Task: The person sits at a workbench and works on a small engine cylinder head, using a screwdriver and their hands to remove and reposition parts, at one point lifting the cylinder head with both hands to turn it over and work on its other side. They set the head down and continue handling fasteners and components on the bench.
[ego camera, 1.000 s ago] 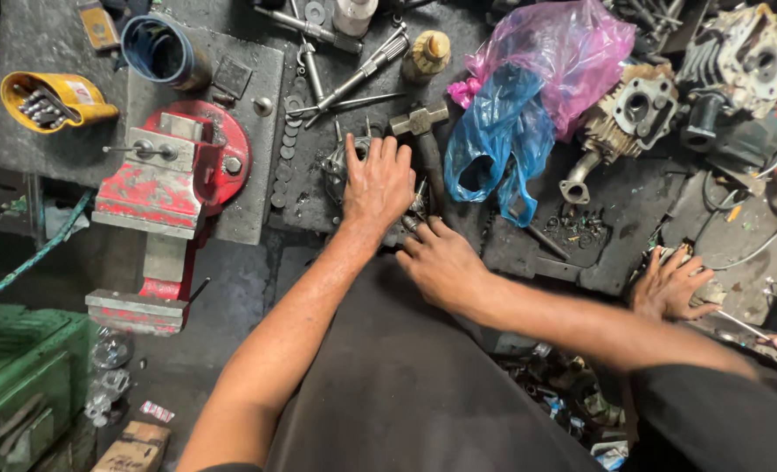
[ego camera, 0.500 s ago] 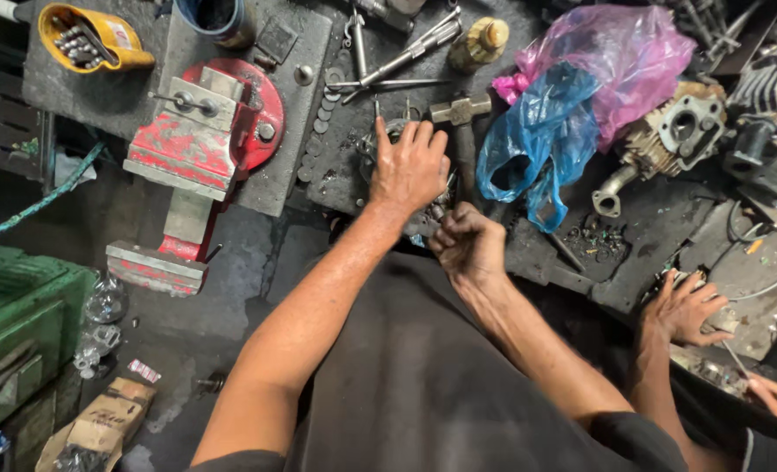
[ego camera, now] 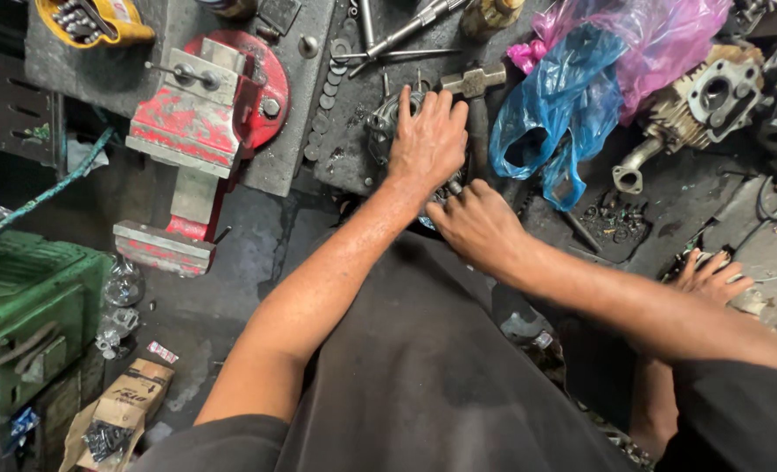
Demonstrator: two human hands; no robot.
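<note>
My left hand lies flat on a round, greasy metal engine part at the front of the dark workbench, pressing down on it. Just below it, my right hand has its fingers curled in against the part's near edge; whatever the fingertips hold is hidden. A hammer lies right beside my left hand, its handle running down between the two hands. Both forearms reach out over my dark apron.
A red bench vise stands at the left. A blue plastic bag, a pink bag and an engine casing lie at the right. Another person's hand rests at the bench's right edge. A green box sits low left.
Both hands have stayed on the metal part. My right hand's fingers have curled tighter against it. My head has moved, so the bench sits higher in view.
</note>
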